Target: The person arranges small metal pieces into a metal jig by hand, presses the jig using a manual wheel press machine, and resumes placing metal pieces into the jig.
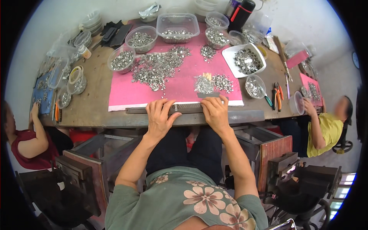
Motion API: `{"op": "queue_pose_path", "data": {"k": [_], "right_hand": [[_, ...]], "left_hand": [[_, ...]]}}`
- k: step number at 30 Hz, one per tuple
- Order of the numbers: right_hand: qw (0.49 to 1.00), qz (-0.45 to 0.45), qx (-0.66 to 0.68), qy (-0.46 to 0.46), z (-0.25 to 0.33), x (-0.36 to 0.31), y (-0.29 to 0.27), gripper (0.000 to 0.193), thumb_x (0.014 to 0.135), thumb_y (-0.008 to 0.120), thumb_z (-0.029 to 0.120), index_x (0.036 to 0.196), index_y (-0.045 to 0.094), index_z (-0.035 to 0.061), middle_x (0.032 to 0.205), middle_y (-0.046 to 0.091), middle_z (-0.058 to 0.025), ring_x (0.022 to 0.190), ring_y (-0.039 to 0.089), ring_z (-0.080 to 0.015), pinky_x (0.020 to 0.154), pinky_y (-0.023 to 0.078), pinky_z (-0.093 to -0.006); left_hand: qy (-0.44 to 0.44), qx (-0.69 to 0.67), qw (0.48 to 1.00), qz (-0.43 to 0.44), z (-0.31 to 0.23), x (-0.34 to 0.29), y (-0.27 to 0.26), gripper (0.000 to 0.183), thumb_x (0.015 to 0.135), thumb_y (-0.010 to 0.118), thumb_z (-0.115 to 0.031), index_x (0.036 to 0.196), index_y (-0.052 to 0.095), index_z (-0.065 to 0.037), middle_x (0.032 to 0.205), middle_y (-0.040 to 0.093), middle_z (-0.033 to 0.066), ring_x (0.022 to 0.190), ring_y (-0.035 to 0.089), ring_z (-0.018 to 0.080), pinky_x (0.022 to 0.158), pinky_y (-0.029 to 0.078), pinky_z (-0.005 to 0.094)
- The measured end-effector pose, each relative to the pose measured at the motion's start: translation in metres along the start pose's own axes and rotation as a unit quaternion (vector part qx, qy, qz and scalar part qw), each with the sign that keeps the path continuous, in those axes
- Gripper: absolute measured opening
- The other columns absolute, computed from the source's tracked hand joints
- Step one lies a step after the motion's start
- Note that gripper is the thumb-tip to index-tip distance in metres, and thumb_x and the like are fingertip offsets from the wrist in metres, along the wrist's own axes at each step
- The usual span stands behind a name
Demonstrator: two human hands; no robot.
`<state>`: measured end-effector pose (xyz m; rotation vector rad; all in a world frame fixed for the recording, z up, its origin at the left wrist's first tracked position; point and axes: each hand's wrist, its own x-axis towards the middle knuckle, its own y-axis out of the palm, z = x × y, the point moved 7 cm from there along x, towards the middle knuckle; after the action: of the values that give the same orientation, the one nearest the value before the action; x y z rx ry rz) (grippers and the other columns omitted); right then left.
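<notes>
Along the near edge of the table lies a long dark metal bar (187,108) with a row of notches. My left hand (160,117) lies over its left part, fingers curled onto the far side and thumb stretched to the right. Over the right part, my right hand (215,115) grips the bar with bent fingers. A small shiny piece (176,108) sits on the bar beside my left thumb. Just beyond my right hand are a heap of slender silver pins (204,85) and a heap of small metal parts (222,83) on the pink mat (184,78).
A wide spread of metal pieces (157,69) covers the mat's left half. Clear tubs (177,25) and a white tray (229,61) of parts stand behind. Orange-handled pliers (276,97) lie right. Co-workers sit left (30,142) and right (326,130).
</notes>
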<state>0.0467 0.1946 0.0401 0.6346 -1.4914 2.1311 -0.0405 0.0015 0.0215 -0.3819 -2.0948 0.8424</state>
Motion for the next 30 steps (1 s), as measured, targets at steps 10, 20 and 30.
{"op": "queue_pose_path", "data": {"k": [10,20,30], "right_hand": [[0.965,0.123,-0.055,-0.225,0.011,0.010,0.006,0.025,0.079,0.068,0.003,0.103,0.065,0.0016,0.100,0.062,-0.0102,0.092,0.060,-0.0285,0.097,0.046,-0.0468],[0.977,-0.110,-0.178,0.032,-0.108,0.050,-0.083,0.029,0.083,0.065,-0.002,0.111,0.064,0.0018,0.107,0.067,-0.0150,0.101,0.063,-0.0327,0.091,0.045,-0.0462],[0.988,0.071,-0.126,0.054,-0.071,-0.027,-0.017,0.038,0.094,0.061,0.010,0.131,0.061,0.0014,0.142,0.059,-0.0113,0.137,0.048,-0.0345,0.112,0.034,-0.0519]], "left_hand": [[-0.015,0.013,1.000,0.000,0.004,-0.004,-0.001,0.047,0.077,0.084,-0.036,0.114,0.070,-0.011,0.108,0.060,0.0063,0.103,0.055,0.0271,0.095,0.037,0.0433],[-0.001,-0.012,1.000,0.008,-0.004,0.008,0.000,0.049,0.080,0.082,-0.033,0.120,0.069,-0.009,0.118,0.063,0.0070,0.115,0.053,0.0292,0.105,0.033,0.0487],[0.144,-0.039,0.970,0.194,-0.077,0.082,0.111,0.050,0.102,0.057,-0.032,0.145,0.053,-0.006,0.153,0.050,0.0086,0.148,0.027,0.0471,0.114,0.013,0.0766]]}}
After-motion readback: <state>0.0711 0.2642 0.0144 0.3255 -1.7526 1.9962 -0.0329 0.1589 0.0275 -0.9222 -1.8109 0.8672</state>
